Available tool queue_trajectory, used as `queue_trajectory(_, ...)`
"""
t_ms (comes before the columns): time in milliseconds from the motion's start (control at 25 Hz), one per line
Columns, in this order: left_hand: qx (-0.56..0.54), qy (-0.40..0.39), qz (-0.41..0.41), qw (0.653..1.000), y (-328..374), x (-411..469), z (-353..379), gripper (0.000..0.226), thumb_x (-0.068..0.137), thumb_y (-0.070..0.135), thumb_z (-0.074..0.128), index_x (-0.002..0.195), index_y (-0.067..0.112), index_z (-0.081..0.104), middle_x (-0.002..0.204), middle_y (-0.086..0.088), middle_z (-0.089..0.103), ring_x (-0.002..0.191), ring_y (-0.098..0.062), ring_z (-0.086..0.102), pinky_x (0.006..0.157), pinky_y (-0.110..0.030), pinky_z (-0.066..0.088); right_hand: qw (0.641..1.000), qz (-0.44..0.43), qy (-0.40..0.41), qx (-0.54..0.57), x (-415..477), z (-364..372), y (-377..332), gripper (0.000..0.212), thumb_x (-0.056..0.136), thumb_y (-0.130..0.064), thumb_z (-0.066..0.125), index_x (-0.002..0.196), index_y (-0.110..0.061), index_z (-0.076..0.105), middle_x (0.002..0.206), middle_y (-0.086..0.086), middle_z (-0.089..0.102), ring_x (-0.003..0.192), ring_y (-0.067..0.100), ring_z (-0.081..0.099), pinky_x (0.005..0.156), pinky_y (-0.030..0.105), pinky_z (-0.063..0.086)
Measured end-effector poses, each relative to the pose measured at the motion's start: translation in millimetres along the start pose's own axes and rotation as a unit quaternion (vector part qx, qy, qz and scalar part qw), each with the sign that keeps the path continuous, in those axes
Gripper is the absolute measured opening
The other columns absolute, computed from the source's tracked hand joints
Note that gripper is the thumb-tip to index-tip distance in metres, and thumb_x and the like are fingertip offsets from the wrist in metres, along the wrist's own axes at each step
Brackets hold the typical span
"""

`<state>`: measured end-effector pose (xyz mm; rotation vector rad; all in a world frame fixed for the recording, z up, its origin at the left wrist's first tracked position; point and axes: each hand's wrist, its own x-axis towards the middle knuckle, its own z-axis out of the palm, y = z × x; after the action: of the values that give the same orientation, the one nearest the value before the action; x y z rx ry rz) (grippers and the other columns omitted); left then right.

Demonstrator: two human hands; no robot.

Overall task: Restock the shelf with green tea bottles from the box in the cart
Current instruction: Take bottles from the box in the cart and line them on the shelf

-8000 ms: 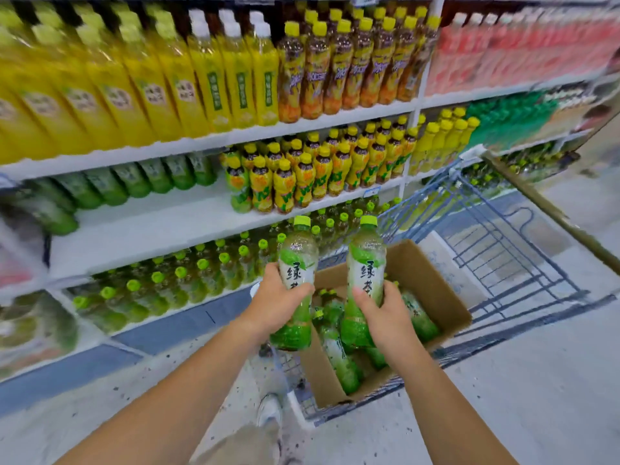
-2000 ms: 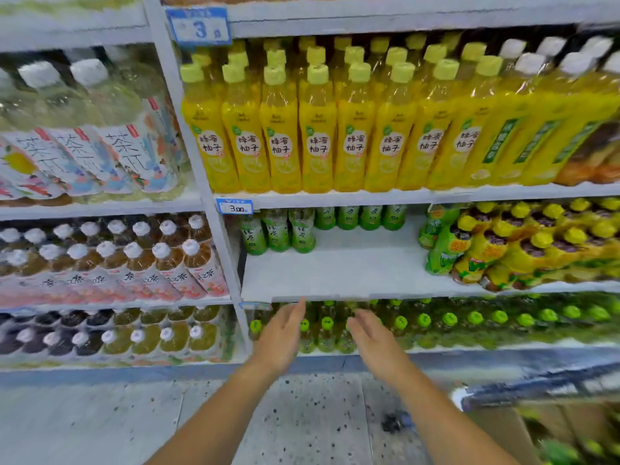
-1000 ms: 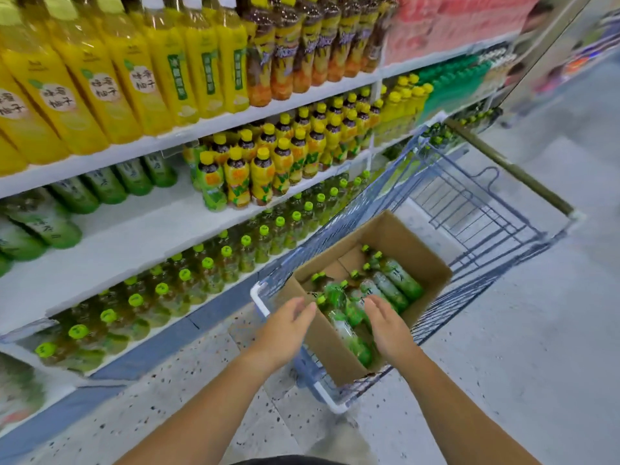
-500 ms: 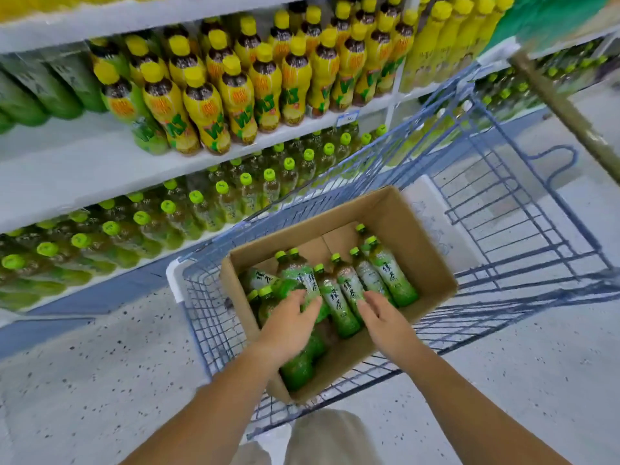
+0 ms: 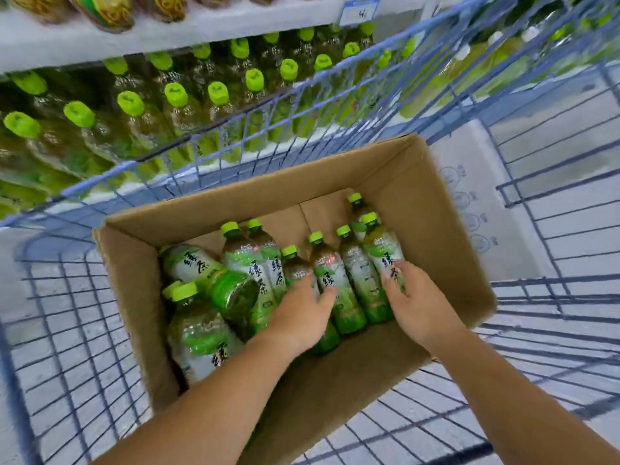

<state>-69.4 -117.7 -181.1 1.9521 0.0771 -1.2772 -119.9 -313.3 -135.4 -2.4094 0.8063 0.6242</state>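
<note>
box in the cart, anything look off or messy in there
The green tea bottles in the box lie jumbled at different angles, not in neat rows. One bottle on the left lies crosswise on the others, with its base toward the camera. No spill or damage shows.

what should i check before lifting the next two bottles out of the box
1. Left hand round the middle bottle, thumb on one side and fingers on the other: ok.
2. Right hand gripping the rightmost bottle: fingers lie on its label, a full grip is not visible: cannot tell.
3. Top of the box open, nothing above the two bottles: ok.
4. Tipped bottle lying across others at the left, apart from both hands: ok.
5. Free gap on the shelf for the two bottles: its surface is out of view: cannot tell.
</note>
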Motion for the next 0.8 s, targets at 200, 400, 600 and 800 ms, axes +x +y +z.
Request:
queue_trajectory(200,0.001,0.041,-0.080,0.996,8,28,23,0.066,0.098,0.042,0.056,0.149,0.011,0.027,0.125,-0.009,0.048,0.089,-0.016,0.067,0.071,-0.025,0.057,0.996,0.072,0.005,-0.057,48,-8,25,0.054,0.098,-0.042,0.051,0.138,-0.007,0.045,0.133,0.017,0.055,0.126,0.035,0.049,0.103,0.042,0.038)
queue_trajectory(400,0.050,0.113,-0.176,0.977,19,46,39,0.077,0.089,0.030,0.074,0.140,0.002,0.023,0.130,-0.020,0.038,0.106,-0.031,0.060,0.073,-0.031,0.053,0.992,0.113,-0.057,-0.009,75,13,41,0.037,0.095,-0.035,0.059,0.119,-0.007,0.052,0.117,0.017,0.061,0.107,0.034,0.059,0.086,0.037,0.043)
queue_trajectory(600,0.097,0.163,-0.183,0.965,15,69,30,0.069,0.091,0.017,0.070,0.140,-0.007,0.028,0.135,-0.023,0.053,0.119,-0.035,0.058,0.091,-0.036,0.051,0.992,0.097,-0.061,-0.048,91,10,51,0.042,0.086,-0.036,0.071,0.115,-0.010,0.055,0.113,0.012,0.063,0.103,0.031,0.058,0.082,0.035,0.042)
queue_trajectory(800,0.079,0.165,-0.170,0.968,10,76,23,0.065,0.086,0.021,0.078,0.126,0.001,0.031,0.108,-0.013,0.064,0.096,-0.030,0.066,0.070,-0.036,0.052,0.994,0.093,-0.047,-0.022,95,8,59,0.035,0.081,-0.036,0.075,0.104,-0.014,0.060,0.095,0.004,0.062,0.082,0.022,0.053,0.071,0.031,0.040)
